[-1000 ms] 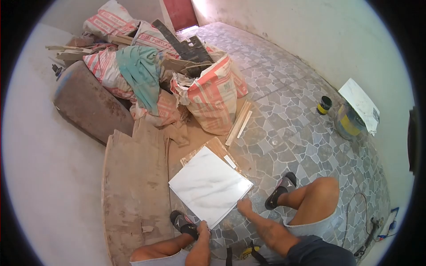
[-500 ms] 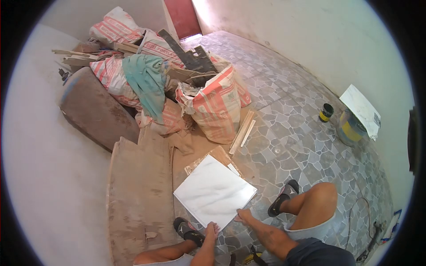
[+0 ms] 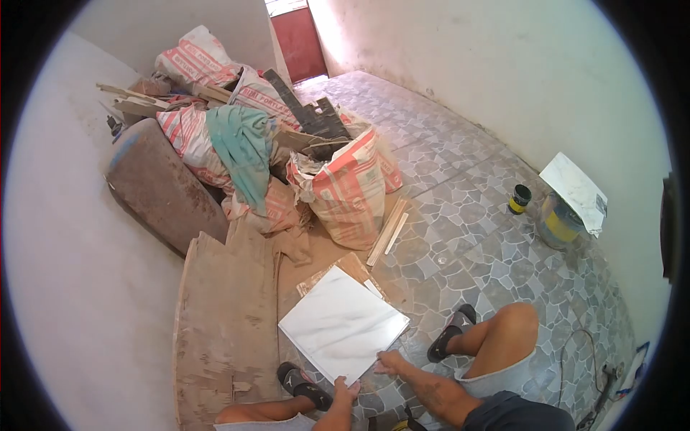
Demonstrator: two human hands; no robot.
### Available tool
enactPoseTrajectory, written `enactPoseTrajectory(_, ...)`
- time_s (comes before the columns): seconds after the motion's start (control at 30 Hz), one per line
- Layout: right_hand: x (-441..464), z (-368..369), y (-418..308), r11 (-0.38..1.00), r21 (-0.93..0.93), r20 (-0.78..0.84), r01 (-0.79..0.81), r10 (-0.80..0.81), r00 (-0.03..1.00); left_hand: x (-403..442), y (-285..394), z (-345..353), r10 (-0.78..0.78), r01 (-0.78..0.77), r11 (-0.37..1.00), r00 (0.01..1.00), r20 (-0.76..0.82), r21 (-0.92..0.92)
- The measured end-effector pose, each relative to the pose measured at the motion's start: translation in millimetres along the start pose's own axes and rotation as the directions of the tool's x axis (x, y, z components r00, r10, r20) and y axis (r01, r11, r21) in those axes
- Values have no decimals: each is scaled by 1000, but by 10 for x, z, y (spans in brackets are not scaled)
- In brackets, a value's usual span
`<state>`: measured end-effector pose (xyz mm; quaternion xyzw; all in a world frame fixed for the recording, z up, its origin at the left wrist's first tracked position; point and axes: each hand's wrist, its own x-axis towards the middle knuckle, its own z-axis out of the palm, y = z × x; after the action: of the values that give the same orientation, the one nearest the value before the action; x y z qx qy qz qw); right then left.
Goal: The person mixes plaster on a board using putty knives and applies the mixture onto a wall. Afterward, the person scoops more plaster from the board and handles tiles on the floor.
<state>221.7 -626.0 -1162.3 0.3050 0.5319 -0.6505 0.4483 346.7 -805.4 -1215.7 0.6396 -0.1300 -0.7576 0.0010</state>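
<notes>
A square white tile point(image 3: 343, 316) with faint grey marbling lies in front of me, between my feet. My left hand point(image 3: 346, 388) is closed on its near corner, thumb on top. My right hand point(image 3: 389, 361) grips the near right edge, its fingers partly hidden. Beneath the tile's far side, a worn brown board point(image 3: 350, 266) and a small white strip point(image 3: 373, 289) stick out. What supports the tile underneath is hidden.
A broken plywood sheet point(image 3: 228, 330) lies left. Beyond stand filled cement sacks point(image 3: 345, 190), a green cloth point(image 3: 241, 147) and a brown cushion-like slab point(image 3: 162, 183). Wood strips point(image 3: 388, 231) lie ahead. Right are a black pot point(image 3: 520, 199) and a bucket point(image 3: 557, 223) topped by a tile piece point(image 3: 575, 188).
The view has tilted up slightly, so the room sits lower in the picture. Both hands remain at the tile's near edges, the left thumb now over the corner.
</notes>
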Motion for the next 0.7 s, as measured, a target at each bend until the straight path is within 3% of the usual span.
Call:
enactPoseTrajectory(0.1, 34, -67, -16, 993, -110, -1, 37, -37, 999, -261, 34, 68, 26, -26, 1000, 1000, 8, 5)
enactPoseTrajectory(0.23, -279, 3, -155, 1000, -8, -76, 8, -9, 997, -230, 101, 11, 110, -109, 992, 994, -14, 57)
enactPoseTrajectory(0.33, -295, 28, -162, 1000, -9, -102, 1, -2, 995, -459, 44, 52, 260, -264, 915, 964, 57, 304)
enactPoseTrajectory(0.4, -216, -1, -130, 1000, -23, -124, 19, -21, 992, -349, 40, 54, 185, -175, 965, 982, -33, 197)
enactPoseTrajectory(0.43, -181, -95, -107, 876, -411, 49, 251, -254, 966, -279, 32, 40, 143, -132, 982, 987, -75, 136)
enactPoseTrajectory(0.47, -93, -267, -32, 563, -677, 295, 474, -383, 876, -295, 24, 34, 136, -123, 982, 987, -85, 140)
enactPoseTrajectory(0.5, -102, -333, -21, 131, -760, 555, 637, -379, 740, -308, 15, 48, 128, -114, 983, 987, -95, 144)
enactPoseTrajectory(0.53, -62, -286, -13, 568, -688, 282, 451, -363, 888, -322, 9, 51, 120, -104, 984, 987, -106, 147)
enactPoseTrajectory(0.57, -99, -188, -44, 880, -442, 71, 174, -159, 985, -281, 8, 24, 113, -104, 989, 991, -77, 107)
enactPoseTrajectory(0.6, -122, -94, -70, 997, -38, -147, -66, 59, 987, -208, 4, -13, 105, -102, 992, 993, -50, 69)
enactPoseTrajectory(0.7, -177, -50, -69, 1000, 21, -130, -2, 5, 992, -212, -7, -126, 39, -40, 999, 998, -46, -34)
